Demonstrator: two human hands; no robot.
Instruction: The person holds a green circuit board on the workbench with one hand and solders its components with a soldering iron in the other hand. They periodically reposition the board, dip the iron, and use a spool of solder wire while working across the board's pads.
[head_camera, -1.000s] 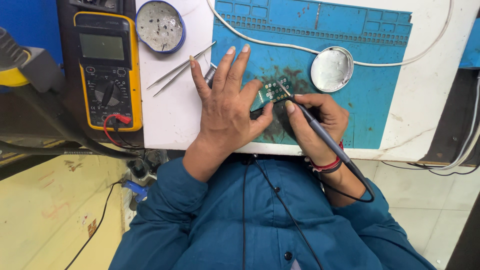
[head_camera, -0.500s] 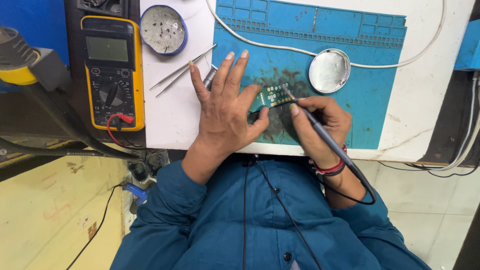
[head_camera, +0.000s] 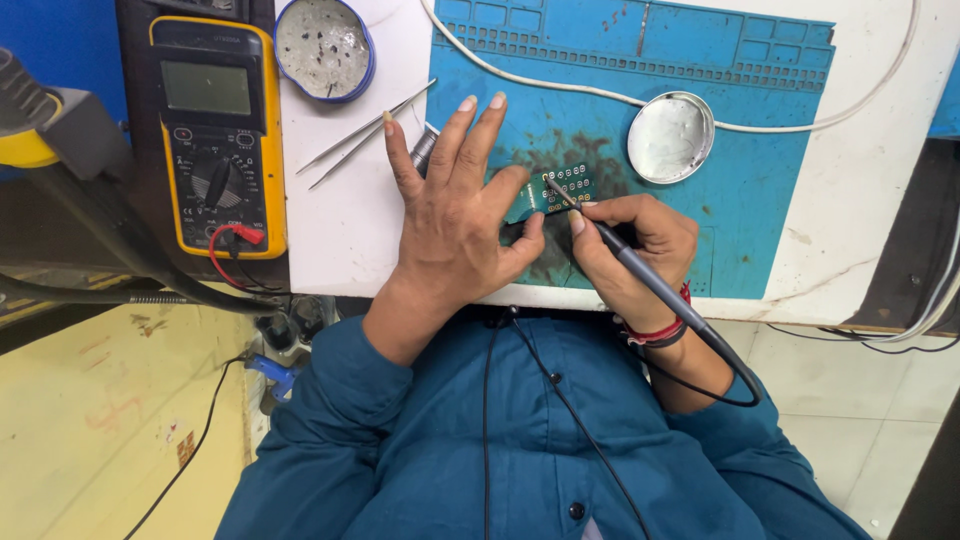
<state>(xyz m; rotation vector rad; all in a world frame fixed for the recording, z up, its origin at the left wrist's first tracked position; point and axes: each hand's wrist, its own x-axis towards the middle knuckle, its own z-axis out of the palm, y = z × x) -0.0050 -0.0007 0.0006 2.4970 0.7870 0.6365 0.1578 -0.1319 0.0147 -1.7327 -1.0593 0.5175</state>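
Left hand (head_camera: 455, 215): lies flat on the blue work mat (head_camera: 760, 200), fingers spread and pointing away from the body; thumb and the finger nearest the board press the near edge of the small green circuit board (head_camera: 558, 189). Pins it, does not pinch it.
Right hand (head_camera: 632, 250): fingers pressed together in a pen grip around the soldering iron (head_camera: 640, 275); dark cord trails back past the wrist.
Iron tip: touches the board at its near right corner, just beside the left thumb.
Board, place: on the mat, between the two hands, near the tabletop (head_camera: 345, 225) front edge.
Board, look: small, green, rectangular, with rows of pale ringed holes; left part hidden under the fingers. Mat around it is darkly stained.
Doing it well (judgement): keep the board held flat, rest the right hand's heel for steadiness, bring the tip to one pad only, keep the thumb clear of the hot tip.
Nearby: tweezers (head_camera: 365, 133) left of the spread fingers; round tin (head_camera: 671, 137) beyond the board; yellow multimeter (head_camera: 213, 130) well apart, far left.
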